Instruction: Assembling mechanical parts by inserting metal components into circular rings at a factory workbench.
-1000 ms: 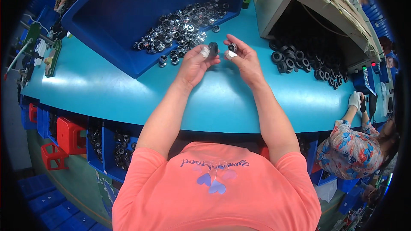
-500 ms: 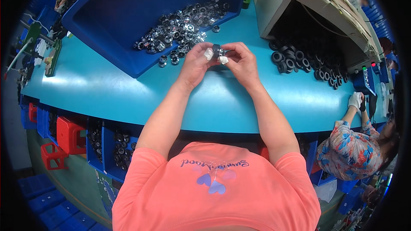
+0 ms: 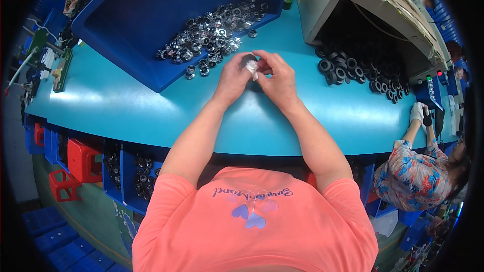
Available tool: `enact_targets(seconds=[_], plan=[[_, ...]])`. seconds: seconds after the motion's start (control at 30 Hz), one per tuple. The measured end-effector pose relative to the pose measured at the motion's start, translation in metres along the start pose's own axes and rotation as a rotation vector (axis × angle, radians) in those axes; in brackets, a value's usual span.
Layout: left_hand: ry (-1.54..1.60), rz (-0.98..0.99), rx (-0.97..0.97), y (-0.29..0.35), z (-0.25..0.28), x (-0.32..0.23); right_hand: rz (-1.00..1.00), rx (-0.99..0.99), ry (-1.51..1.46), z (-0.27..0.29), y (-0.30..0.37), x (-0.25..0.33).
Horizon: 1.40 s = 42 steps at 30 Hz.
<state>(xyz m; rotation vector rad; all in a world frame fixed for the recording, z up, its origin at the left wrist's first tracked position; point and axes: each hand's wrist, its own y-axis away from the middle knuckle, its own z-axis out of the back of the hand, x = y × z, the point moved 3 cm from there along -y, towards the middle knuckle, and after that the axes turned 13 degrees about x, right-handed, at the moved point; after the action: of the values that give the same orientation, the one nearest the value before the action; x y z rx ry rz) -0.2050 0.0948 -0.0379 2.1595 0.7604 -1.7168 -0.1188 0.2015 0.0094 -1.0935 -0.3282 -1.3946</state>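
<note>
Over the table's middle, both hands meet around a small black tyre ring, mostly hidden by fingers. My left hand is closed around it from the left. My right hand presses in from the right with bent fingers, its fingertips against the piece. White wrapping covers the thumb tips; whether a shiny hub sits inside the ring cannot be made out. Just beyond lies a heap of shiny chrome wheel hubs, partly spilling out of a large blue bin. Several black tyre rings are piled to the right.
A cream metal housing stands over the tyre pile on the turquoise table. At the right, a co-worker's gloved hand rests near the table edge. Red stools and blue crates sit below at left.
The piece has turned between my hands, its black side now facing more upward. My right fingers have bent in closer and my thumbs have come together.
</note>
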Motion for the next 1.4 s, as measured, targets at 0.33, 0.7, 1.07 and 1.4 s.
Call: enact_targets(seconds=[0.33,0.7,1.07,1.4], plan=[[0.122,-0.018,-0.021,0.006,0.004,-0.011,-0.379,0.232,-0.613,-0.002,0.001,-0.031],[-0.228,-0.058,-0.210,0.012,-0.011,-0.016,-0.272,0.076,-0.389,-0.011,0.008,-0.020],[-0.060,-0.002,-0.068,0.005,0.007,-0.011,-0.332,0.018,-0.381,-0.017,0.003,-0.024],[-0.152,0.075,-0.211,0.007,0.003,-0.015,-0.285,0.077,-0.207,-0.011,0.006,-0.016]])
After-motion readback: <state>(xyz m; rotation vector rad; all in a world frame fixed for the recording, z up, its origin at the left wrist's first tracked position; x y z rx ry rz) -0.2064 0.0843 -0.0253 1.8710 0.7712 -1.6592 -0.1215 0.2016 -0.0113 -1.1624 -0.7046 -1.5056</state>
